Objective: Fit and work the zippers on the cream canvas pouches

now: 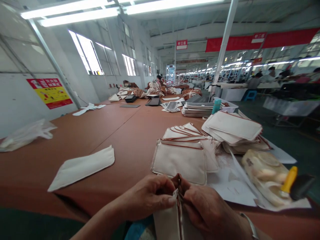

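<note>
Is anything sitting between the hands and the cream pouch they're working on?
Nothing visible: the left hand and right hand both already pinch the top edge of the cream fabric pouch with brown trim.

The pouch [170, 220] pinched between both hands is matt cream cloth with brown trim, like the stacked pouches [180, 160] beyond. The table [100, 133] is smooth matt brown; at right, a glossy yellow plastic handle [289, 179] lies on crinkled clear plastic [265, 170].

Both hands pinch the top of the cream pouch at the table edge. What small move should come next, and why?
Probably pull the top edges slightly apart: the left hand and right hand pinch the cream pouch at its brown-trimmed opening, which looks closed between the fingertips. That is a guess from the grip only.
</note>
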Motion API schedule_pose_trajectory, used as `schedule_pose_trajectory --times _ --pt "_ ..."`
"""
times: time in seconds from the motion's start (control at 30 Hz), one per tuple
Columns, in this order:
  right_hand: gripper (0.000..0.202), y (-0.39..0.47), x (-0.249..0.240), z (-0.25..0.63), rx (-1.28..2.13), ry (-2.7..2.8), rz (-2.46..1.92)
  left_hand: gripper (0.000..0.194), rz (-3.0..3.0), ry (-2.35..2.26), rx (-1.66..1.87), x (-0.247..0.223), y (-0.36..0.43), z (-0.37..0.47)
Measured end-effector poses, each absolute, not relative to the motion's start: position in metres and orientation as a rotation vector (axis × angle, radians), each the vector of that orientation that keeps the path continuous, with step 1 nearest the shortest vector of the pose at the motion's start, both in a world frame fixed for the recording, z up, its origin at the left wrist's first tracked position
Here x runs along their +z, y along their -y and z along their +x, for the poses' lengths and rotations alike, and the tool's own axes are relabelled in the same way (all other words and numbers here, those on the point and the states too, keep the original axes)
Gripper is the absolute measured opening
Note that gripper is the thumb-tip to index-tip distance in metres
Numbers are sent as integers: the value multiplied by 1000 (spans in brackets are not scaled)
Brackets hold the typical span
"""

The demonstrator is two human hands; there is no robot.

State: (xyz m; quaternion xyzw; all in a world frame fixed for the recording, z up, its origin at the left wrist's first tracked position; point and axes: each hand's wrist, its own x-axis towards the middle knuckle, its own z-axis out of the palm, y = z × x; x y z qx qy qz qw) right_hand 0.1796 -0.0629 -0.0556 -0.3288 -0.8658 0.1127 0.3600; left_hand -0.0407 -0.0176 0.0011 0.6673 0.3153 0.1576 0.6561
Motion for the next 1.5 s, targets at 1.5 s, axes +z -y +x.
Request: schedule_pose_trajectory --times 1.5 --pt "24 79 -28 193 1475 1554 -935 20 1139 -844 461 -10 48 -5"
